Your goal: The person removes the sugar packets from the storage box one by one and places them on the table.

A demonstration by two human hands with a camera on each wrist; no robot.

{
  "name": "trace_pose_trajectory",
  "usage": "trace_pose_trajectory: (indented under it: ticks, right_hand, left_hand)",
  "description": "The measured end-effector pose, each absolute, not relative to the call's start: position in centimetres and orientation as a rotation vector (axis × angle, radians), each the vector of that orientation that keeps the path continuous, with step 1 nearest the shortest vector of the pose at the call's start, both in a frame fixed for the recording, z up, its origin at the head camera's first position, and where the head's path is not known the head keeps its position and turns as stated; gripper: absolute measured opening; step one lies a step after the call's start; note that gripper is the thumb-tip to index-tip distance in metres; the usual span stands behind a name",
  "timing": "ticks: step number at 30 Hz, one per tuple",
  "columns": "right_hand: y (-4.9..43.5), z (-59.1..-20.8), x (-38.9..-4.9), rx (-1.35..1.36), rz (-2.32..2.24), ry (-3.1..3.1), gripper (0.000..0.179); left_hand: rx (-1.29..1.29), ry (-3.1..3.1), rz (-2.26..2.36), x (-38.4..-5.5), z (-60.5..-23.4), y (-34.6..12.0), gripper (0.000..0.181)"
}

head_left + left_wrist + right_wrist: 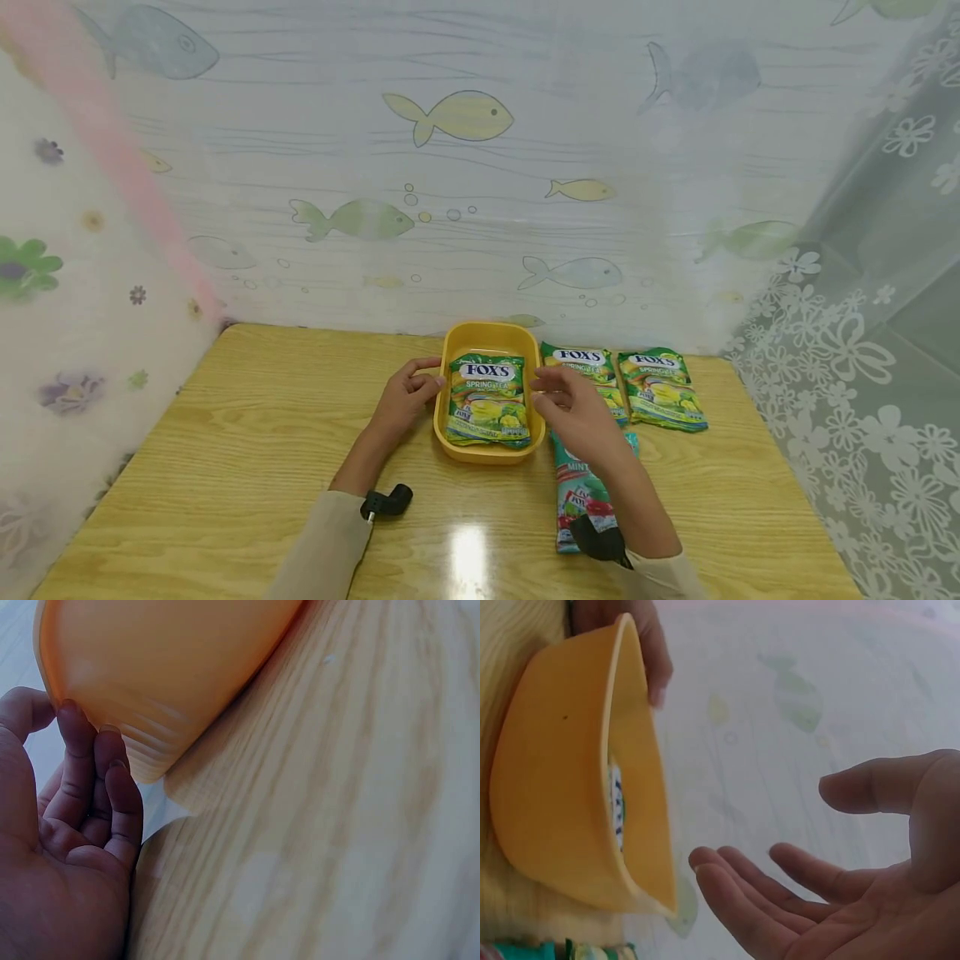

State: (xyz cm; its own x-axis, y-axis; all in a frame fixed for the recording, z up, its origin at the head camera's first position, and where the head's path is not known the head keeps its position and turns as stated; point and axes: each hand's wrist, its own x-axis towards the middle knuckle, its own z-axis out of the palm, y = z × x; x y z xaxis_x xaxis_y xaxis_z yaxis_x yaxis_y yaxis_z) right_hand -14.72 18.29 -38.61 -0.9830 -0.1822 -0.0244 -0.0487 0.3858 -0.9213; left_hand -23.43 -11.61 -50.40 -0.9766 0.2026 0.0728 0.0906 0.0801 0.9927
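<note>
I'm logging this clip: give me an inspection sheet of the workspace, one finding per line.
Surface: wood-grain table, with a glare spot in front of the tub.
Job's things: yellow tub with a Fox's Spring Tea packet showing inside; to its right, two more Spring Tea packets and a mint packet partly behind the right arm.
Clutter: nothing seen.
Left hand: pinches the tub's rim.
Right hand: beside the tub, fingers relaxed, holding nothing.
Cables: none clearly made out.
Surroundings: fish-patterned sheet behind, floral sheets at the sides.

Plain beige sleeves (pixel 324 542) end near small black wrist-worn cameras (pixel 390 502)
</note>
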Motion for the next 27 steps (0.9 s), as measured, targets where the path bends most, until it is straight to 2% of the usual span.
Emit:
trace_pose_trajectory:
  ticks: [27]
  right_hand:
    - [13.7,-40.7,-17.6,-0.131,-1.534,2.417,0.063]
  left_hand:
    - [0.283,2.285,2.020,-23.4,-50.5,-11.6,0.043]
